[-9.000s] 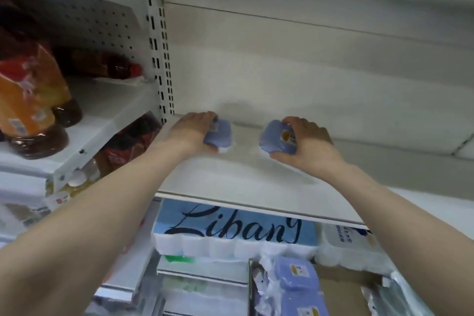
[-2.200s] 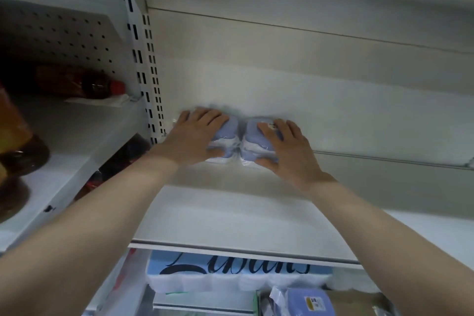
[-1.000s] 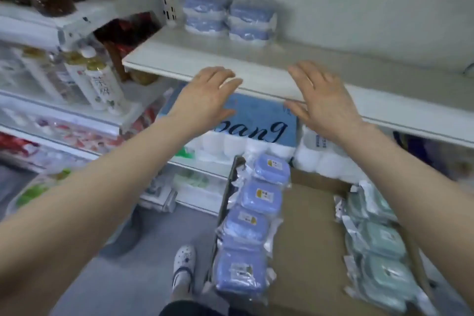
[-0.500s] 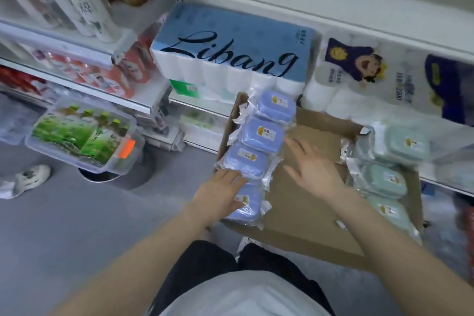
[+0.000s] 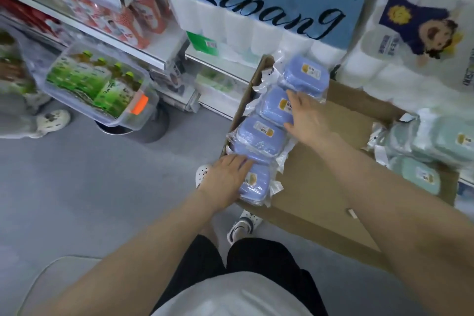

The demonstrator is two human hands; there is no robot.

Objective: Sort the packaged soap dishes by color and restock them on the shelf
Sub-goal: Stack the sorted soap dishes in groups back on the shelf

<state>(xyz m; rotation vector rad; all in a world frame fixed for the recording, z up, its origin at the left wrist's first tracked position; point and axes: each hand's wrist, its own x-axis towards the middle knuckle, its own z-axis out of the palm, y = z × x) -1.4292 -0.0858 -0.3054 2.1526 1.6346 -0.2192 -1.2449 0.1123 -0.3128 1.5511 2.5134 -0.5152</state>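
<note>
A row of several blue packaged soap dishes lies along the left side of an open cardboard box (image 5: 320, 187). My left hand (image 5: 225, 177) rests with fairly straight fingers on the nearest blue dish (image 5: 256, 182). My right hand (image 5: 305, 120) lies with spread fingers against the right edge of the second blue dish from the far end (image 5: 274, 108). Between them sits another blue dish (image 5: 259, 136), and one more lies at the far end (image 5: 305, 77). Several green packaged soap dishes (image 5: 420, 177) lie on the box's right side. Both thumbs are hidden or blurred.
A blue-topped toilet paper pack (image 5: 269, 7) and a cartoon-printed one (image 5: 410, 46) stand behind the box. A clear bin of green bottles (image 5: 97, 84) sits on the grey floor at left, beside another person's shoe (image 5: 51, 118). My shoes (image 5: 243, 226) are below the box.
Both hands left the two blue stacks on the upper shelf and dropped to the box. In the last half second my right hand slid left onto a blue dish.
</note>
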